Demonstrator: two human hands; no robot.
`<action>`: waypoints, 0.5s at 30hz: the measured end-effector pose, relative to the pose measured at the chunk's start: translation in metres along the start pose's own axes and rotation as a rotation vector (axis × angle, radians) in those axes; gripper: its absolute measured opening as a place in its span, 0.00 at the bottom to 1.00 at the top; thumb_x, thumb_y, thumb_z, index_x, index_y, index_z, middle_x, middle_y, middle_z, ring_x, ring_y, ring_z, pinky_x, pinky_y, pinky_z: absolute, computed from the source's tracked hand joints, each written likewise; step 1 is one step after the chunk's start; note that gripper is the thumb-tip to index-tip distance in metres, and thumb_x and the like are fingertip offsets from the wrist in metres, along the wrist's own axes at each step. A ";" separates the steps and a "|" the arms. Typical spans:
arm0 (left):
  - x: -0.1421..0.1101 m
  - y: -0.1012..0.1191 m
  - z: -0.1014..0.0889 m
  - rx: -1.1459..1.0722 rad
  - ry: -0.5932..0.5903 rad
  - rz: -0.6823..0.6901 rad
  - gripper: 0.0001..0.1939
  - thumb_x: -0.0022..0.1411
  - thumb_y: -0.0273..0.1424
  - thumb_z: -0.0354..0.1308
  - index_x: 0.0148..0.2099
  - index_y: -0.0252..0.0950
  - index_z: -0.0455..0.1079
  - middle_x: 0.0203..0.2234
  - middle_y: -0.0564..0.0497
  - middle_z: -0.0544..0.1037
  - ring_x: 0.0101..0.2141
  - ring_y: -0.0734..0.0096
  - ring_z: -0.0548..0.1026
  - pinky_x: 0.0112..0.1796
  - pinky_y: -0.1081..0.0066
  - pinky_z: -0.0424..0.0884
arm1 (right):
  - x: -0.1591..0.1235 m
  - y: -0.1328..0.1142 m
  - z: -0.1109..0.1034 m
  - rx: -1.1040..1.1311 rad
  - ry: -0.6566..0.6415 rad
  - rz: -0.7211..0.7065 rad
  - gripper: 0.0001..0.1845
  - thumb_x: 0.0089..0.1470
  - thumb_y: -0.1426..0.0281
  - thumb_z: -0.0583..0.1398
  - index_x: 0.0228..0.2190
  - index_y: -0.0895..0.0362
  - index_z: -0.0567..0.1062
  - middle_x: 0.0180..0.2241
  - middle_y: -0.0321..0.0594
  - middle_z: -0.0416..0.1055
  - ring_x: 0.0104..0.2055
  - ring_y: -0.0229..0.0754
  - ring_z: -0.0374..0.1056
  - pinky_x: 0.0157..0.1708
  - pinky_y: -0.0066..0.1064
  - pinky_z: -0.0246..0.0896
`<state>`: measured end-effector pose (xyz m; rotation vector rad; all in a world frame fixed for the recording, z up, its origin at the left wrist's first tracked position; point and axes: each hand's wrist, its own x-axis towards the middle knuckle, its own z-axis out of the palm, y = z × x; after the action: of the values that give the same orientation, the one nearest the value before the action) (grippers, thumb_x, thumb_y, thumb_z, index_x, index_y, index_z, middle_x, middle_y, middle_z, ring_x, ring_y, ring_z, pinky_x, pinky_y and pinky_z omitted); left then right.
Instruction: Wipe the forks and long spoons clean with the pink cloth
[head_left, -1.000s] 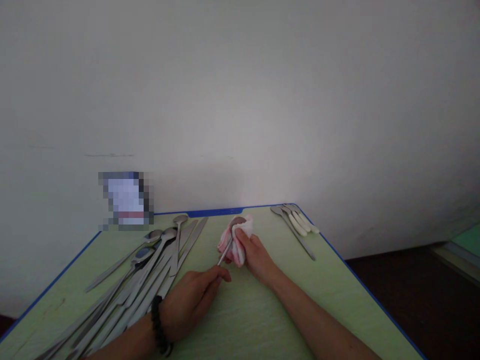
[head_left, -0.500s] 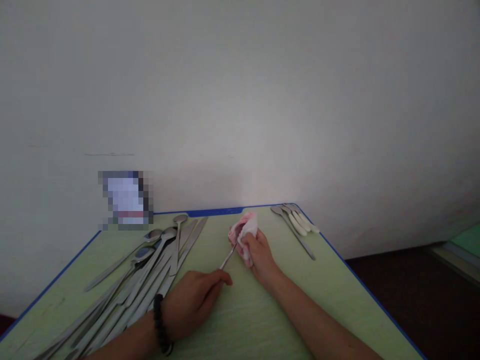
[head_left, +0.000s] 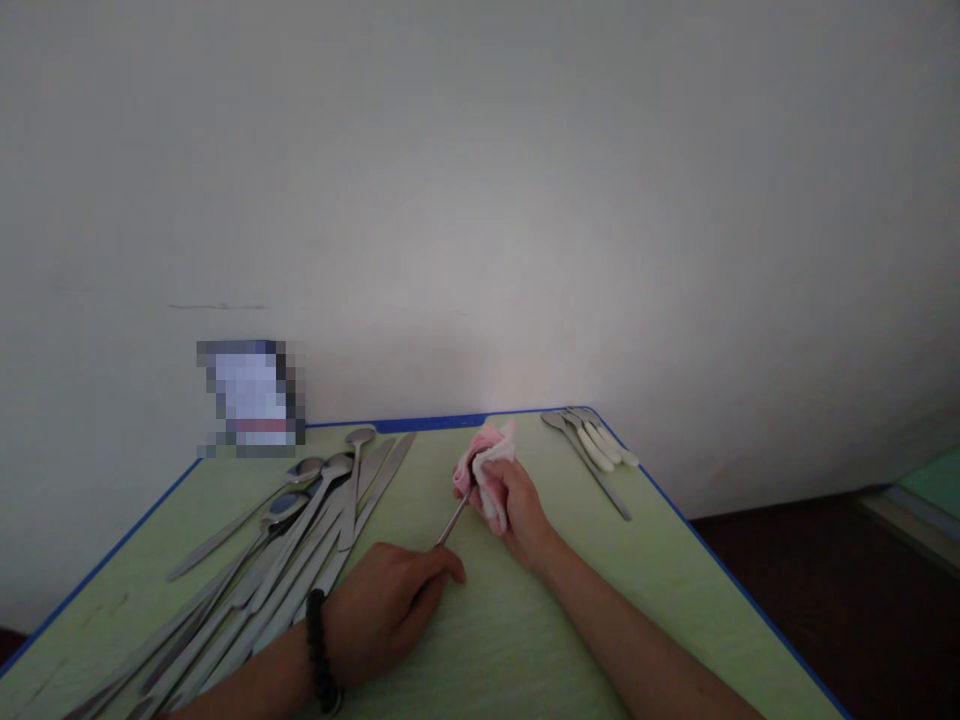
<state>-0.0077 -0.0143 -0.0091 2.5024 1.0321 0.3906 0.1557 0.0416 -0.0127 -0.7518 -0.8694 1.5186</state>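
Observation:
My left hand point(head_left: 401, 598), with a dark beaded bracelet at the wrist, is closed round the handle of a metal spoon point(head_left: 454, 520). The spoon points up and away, and its bowl is mostly covered by a pink and white cloth point(head_left: 491, 490). Bunched in my right hand point(head_left: 521, 515), the cloth wraps round the bowl end, with thumb and fingers pressing it. Left of my left hand lies a loose pile of metal spoons point(head_left: 337, 467) and table knives point(head_left: 386, 487), partly hidden by my forearm.
At the table's far right corner lie several utensils with white handles point(head_left: 600, 445) and a metal spoon point(head_left: 577, 450). A blurred upright device point(head_left: 255, 395) stands at the far left corner. The green table point(head_left: 510, 640) has a blue edge and meets a pale wall point(head_left: 480, 200).
The cloth has shifted and folded differently round the spoon's bowl as my right hand's grip moved slightly. My left hand and the piles stay nearly where they were.

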 end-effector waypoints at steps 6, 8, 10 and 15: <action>0.001 -0.001 0.002 0.000 0.008 -0.005 0.15 0.64 0.27 0.40 0.42 0.41 0.68 0.22 0.55 0.74 0.23 0.71 0.73 0.28 0.74 0.61 | -0.001 0.003 -0.001 -0.112 -0.009 -0.040 0.17 0.48 0.54 0.56 0.26 0.57 0.69 0.21 0.36 0.68 0.22 0.35 0.62 0.22 0.25 0.58; 0.000 -0.001 0.002 -0.003 0.016 -0.003 0.15 0.64 0.27 0.41 0.42 0.41 0.68 0.22 0.55 0.75 0.24 0.71 0.73 0.29 0.74 0.61 | -0.001 0.006 -0.003 -0.148 -0.037 -0.068 0.17 0.50 0.55 0.56 0.27 0.57 0.69 0.21 0.37 0.68 0.21 0.34 0.60 0.23 0.25 0.58; 0.000 -0.001 0.002 -0.008 0.014 -0.004 0.15 0.64 0.27 0.41 0.42 0.41 0.68 0.22 0.55 0.74 0.23 0.71 0.73 0.28 0.75 0.61 | 0.000 0.008 -0.005 -0.155 -0.069 -0.088 0.17 0.51 0.56 0.55 0.27 0.57 0.68 0.22 0.37 0.68 0.21 0.33 0.59 0.22 0.26 0.57; -0.001 -0.001 0.001 -0.013 0.009 -0.006 0.15 0.64 0.27 0.41 0.42 0.42 0.68 0.21 0.56 0.74 0.22 0.72 0.72 0.28 0.75 0.61 | 0.000 0.007 -0.006 -0.174 -0.091 -0.107 0.17 0.51 0.56 0.55 0.26 0.58 0.69 0.22 0.37 0.68 0.22 0.34 0.61 0.23 0.26 0.57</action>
<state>-0.0081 -0.0148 -0.0107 2.4875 1.0368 0.4065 0.1566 0.0418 -0.0220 -0.7538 -1.1033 1.4039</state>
